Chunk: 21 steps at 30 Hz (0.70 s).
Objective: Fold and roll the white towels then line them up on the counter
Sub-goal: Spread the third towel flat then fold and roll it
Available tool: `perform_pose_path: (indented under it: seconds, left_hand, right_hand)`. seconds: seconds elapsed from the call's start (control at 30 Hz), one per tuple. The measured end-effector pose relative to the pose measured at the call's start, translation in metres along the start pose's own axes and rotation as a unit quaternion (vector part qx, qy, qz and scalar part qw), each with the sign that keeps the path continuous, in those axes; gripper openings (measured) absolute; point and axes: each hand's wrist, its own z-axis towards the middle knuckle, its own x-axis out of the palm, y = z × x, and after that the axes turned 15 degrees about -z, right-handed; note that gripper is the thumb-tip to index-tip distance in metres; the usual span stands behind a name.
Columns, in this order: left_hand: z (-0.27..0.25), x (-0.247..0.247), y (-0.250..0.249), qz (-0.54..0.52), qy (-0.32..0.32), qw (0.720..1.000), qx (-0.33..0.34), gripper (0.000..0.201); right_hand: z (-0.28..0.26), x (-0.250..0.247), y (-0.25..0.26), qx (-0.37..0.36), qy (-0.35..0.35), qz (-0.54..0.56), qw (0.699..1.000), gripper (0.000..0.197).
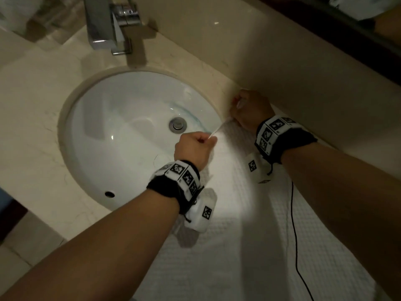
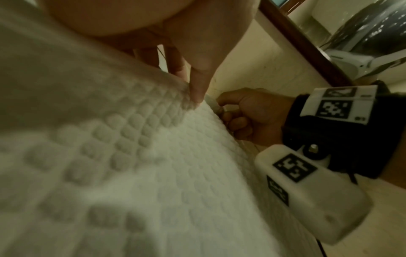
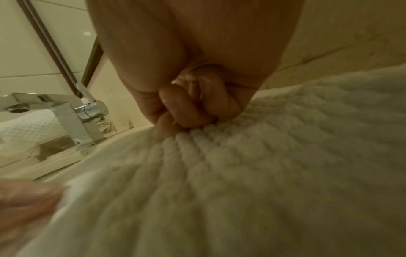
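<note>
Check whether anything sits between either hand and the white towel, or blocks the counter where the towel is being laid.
Nothing visible does. The left hand and right hand each already pinch the far edge of the white towel, which lies spread on the counter beside the sink. Only a thin black cable trails across it.

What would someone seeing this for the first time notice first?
Two hands stand out: the left hand and right hand each pinch a corner of a white waffle-textured towel spread on the counter, right of the sink. The towel's far edge is stretched between them, beside the basin's rim. A chrome faucet stands behind.
</note>
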Motion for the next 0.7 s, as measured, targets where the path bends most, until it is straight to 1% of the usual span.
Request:
perform_pose_path:
  seconds: [0.03,0.13,0.17,0.2,0.27,0.4,0.47,0.57,0.63,0.7]
  left_hand:
    - [0.002,0.003,-0.002,0.007,0.0,1.0,0.003,0.017]
    - [0.004,0.01,-0.004,0.013,-0.013,1.0,0.012,0.013]
    - [0.004,0.011,-0.004,0.018,-0.016,1.0,0.018,0.011]
    - [0.003,0.011,-0.004,0.028,-0.015,0.999,0.027,0.01]
    - [-0.001,0.011,-0.005,0.048,-0.003,0.998,0.048,0.012]
    - [-0.019,0.015,-0.012,0.091,0.059,0.99,0.088,0.015]
    - [-0.028,0.015,-0.014,0.107,0.092,0.985,0.098,0.024]
    - [-0.04,0.011,-0.014,0.139,0.136,0.976,0.096,0.031]
    - [-0.05,0.003,-0.013,0.182,0.161,0.965,0.097,0.029]
    - [-0.06,-0.004,-0.011,0.206,0.186,0.954,0.11,0.027]
  right_hand:
    - [0.002,0.0,-0.001,0.002,0.001,-0.007,1.0,0.008]
    - [0.005,-0.002,-0.004,0.015,0.007,-0.026,1.0,0.03]
    - [0.005,-0.003,-0.004,0.024,0.006,-0.029,0.999,0.033]
    - [0.004,-0.005,-0.004,0.031,0.004,-0.034,0.999,0.031]
    - [0.001,-0.005,-0.003,0.034,-0.009,-0.042,0.998,0.02]
    - [-0.015,-0.015,-0.006,0.038,-0.037,-0.007,0.999,0.009]
    - [-0.026,-0.022,-0.012,0.034,-0.034,0.007,0.999,0.008]
    - [-0.047,-0.033,-0.021,0.044,-0.043,0.011,0.998,0.017]
    - [-0.063,-0.039,-0.028,0.065,-0.052,0.028,0.996,0.024]
    - [-0.08,-0.043,-0.037,0.078,-0.066,0.037,0.994,0.027]
